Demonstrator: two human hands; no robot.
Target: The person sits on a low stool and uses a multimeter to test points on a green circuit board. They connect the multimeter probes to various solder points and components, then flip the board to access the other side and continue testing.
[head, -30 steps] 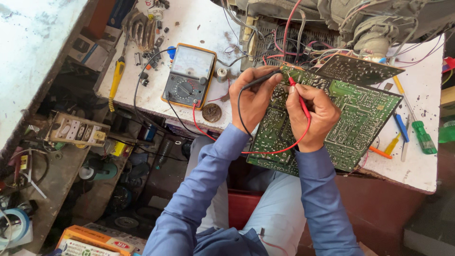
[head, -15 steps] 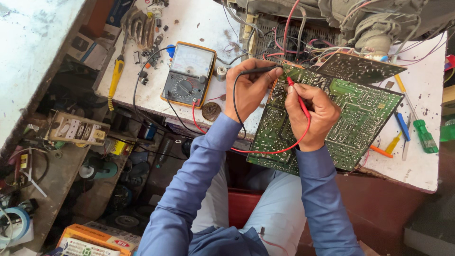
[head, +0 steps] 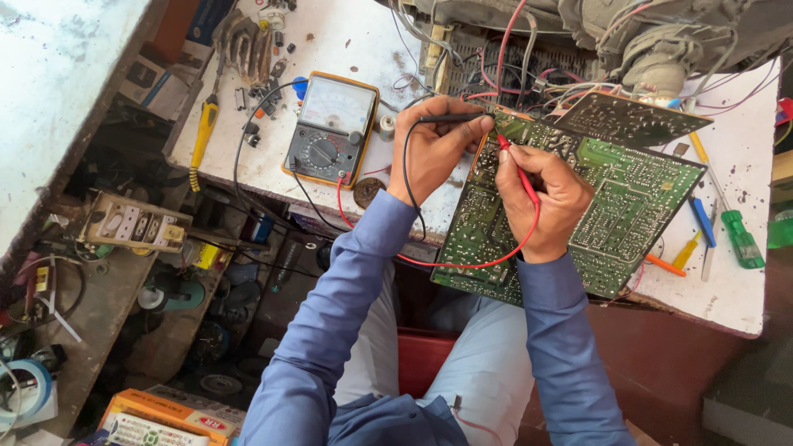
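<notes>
A large green circuit board (head: 615,206) lies tilted on the white workbench (head: 727,289), solder side up. My left hand (head: 434,149) grips a black test probe (head: 446,118) whose tip rests on the board's upper left corner. My right hand (head: 545,202) pinches a red test probe (head: 516,165) against the board near that same corner. Red and black leads run from both probes to an analogue multimeter (head: 330,130) in an orange case, lying left of my hands.
A yellow-handled screwdriver (head: 202,132) lies at the bench's left edge. A green screwdriver (head: 741,239), blue and orange tools sit at the right. An opened chassis with tangled wires (head: 578,49) stands behind the board. Cluttered shelves (head: 124,231) are below left.
My left hand has shifted the black probe slightly up along the board's left corner. The right hand and red probe have barely moved.
</notes>
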